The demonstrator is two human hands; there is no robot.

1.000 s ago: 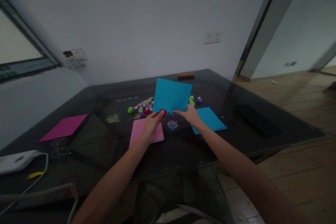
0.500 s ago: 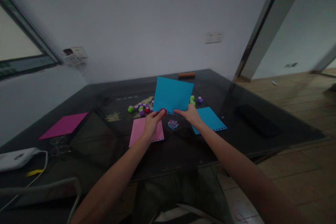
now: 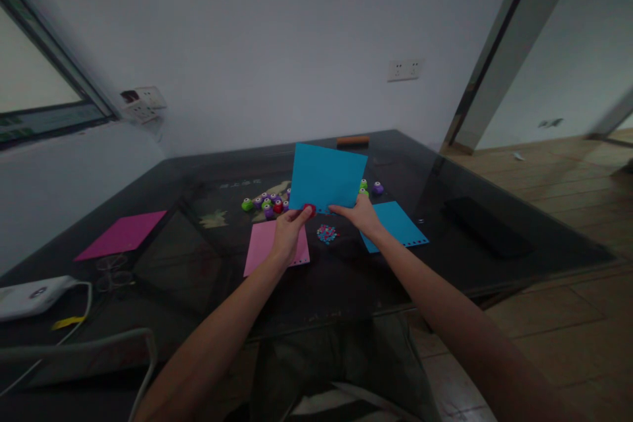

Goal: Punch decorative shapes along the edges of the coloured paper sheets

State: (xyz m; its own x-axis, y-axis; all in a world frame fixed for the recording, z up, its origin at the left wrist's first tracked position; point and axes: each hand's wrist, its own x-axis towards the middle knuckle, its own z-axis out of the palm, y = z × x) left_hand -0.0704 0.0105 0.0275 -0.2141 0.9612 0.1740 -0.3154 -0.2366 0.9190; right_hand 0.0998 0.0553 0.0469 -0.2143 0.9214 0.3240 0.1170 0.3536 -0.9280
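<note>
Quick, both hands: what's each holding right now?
Left hand: closed, holding a red hole punch at the blue sheet's lower edge.
Right hand: closed, holding that sheet near its lower corner.

Four sheets [image 3: 329, 175], one scrap pile [image 3: 327, 233]
Two blue sheets [image 3: 395, 224], one pink sheet [image 3: 260, 244], one magenta sheet [image 3: 123, 235]. Around the scrap pile: one brown roll [image 3: 353, 142] at one o'clock, two green figures [image 3: 364, 192] and one purple figure [image 3: 378, 188] at two, one red object [image 3: 312, 209] at eleven; figure cluster [image 3: 266, 203] at ten too crowded to count.

and here it's dim, a pale wall [image 3: 277, 46] rising behind the dark glossy table [image 3: 341, 287], window [image 3: 37, 69] left, tiled floor [image 3: 548, 178] right.
</note>
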